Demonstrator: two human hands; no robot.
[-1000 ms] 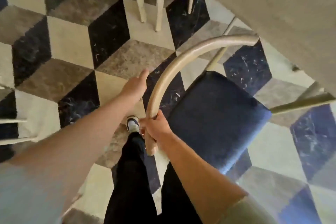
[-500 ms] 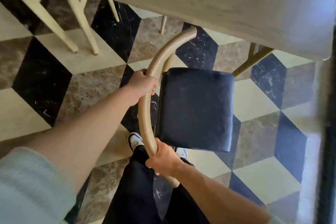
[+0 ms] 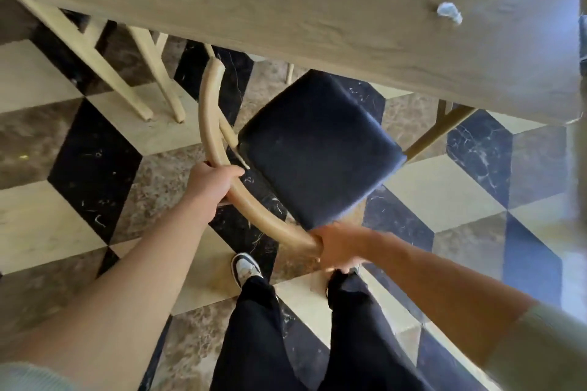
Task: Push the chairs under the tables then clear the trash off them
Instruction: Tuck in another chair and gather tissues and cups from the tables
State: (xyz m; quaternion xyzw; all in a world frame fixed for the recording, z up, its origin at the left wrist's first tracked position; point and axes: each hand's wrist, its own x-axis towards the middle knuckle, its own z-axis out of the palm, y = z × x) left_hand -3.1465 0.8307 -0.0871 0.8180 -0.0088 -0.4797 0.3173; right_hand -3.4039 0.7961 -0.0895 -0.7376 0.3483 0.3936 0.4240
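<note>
Wooden table (image 3: 317,25) with paper scraps (image 3: 448,13); both hands (image 3: 211,179) (image 3: 341,247) clamped around the chair's backrest (image 3: 251,209).

The chair (image 3: 314,149) stands partly under the table (image 3: 222,3), three paper scraps (image 3: 448,13) lying on top.

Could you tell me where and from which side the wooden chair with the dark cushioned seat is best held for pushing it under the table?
Grip the curved wooden backrest rail from behind, hands spread apart. It arcs round the dark cushioned seat; both hands already grasp it, left hand and right hand.
</note>
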